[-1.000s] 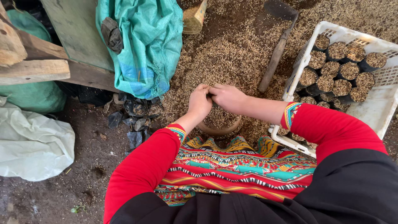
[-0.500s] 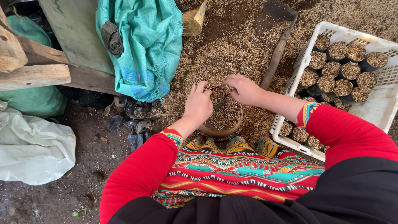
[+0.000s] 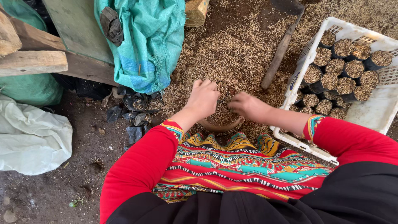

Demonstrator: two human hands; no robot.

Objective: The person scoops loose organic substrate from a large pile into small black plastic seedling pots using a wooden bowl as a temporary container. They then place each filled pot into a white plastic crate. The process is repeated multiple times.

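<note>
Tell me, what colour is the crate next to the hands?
White. The plastic crate shows clearly on the right of the head view.

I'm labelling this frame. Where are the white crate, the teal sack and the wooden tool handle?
white crate (image 3: 307, 143), head view, bare near rim.
teal sack (image 3: 154, 39), head view, middle of the cloth.
wooden tool handle (image 3: 277, 58), head view, mid-shaft.

Under my two hands sits a round brown bowl (image 3: 221, 124), upright, heaped with tan husks (image 3: 224, 112), its near rim showing just below my fingers.
</note>
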